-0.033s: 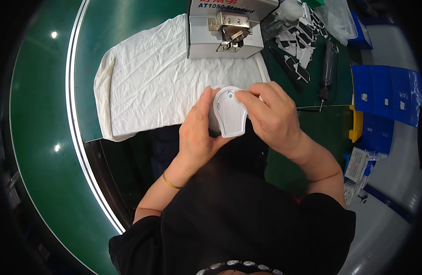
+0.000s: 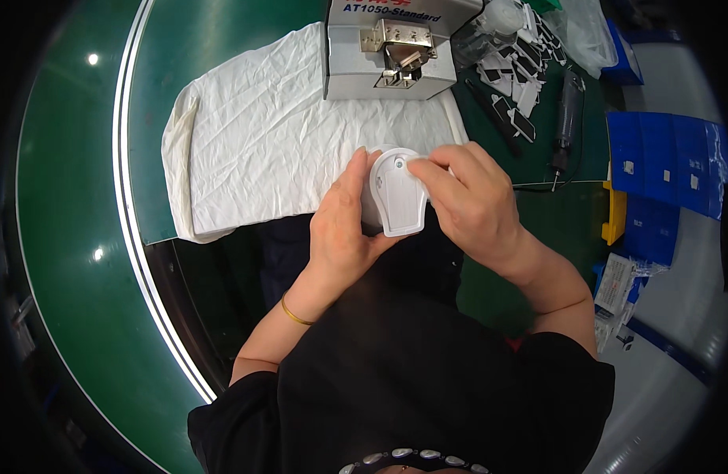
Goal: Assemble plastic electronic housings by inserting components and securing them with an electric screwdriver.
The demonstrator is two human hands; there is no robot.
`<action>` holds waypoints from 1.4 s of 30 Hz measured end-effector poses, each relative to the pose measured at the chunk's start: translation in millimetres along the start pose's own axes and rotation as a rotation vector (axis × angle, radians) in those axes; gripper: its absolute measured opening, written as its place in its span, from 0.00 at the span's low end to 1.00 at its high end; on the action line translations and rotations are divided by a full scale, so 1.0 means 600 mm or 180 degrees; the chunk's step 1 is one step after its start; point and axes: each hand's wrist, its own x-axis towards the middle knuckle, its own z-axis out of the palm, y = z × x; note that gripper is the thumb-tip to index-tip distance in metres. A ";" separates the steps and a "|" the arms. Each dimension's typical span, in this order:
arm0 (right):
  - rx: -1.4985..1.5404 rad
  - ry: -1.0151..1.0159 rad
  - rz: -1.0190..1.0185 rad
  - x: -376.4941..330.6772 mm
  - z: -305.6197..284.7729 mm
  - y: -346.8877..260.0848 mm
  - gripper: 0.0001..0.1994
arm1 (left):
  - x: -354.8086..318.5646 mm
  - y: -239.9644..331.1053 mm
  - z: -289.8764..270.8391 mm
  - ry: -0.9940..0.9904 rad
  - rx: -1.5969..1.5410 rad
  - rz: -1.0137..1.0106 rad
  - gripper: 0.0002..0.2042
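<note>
A white plastic housing (image 2: 401,204), rounded at its far end and narrower toward me, is held up just past the near edge of the table. Its recessed face is turned up, with a small screw (image 2: 399,163) near the rounded end. My left hand (image 2: 339,225) wraps round the housing's left side and underside. The thumb and forefinger of my right hand (image 2: 471,201) are pinched at the upper right of its rim, close to the screw. Whether a small piece lies between those fingertips is hidden.
A white cloth (image 2: 261,134) covers the table's near part. Behind it stands a grey machine (image 2: 364,79) with a metal head. To the right are a pile of white and black pieces (image 2: 522,67), an electric screwdriver (image 2: 568,118) and blue bins (image 2: 656,158).
Both hands and the housing stay almost where they were. The housing has shifted very slightly to the right.
</note>
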 end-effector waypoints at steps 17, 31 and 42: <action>-0.0002 -0.0306 0.0219 0.010 -0.008 -0.009 0.13 | -0.001 0.000 -0.001 -0.0042 -0.0019 -0.0019 0.51; 0.0136 -0.0305 0.0469 -0.011 -0.012 -0.029 0.10 | -0.002 -0.001 0.002 -0.0017 0.0026 -0.0034 0.52; 0.0271 -0.0195 0.0463 -0.010 -0.008 -0.019 0.07 | -0.002 0.002 0.003 0.0029 0.0029 0.0004 0.53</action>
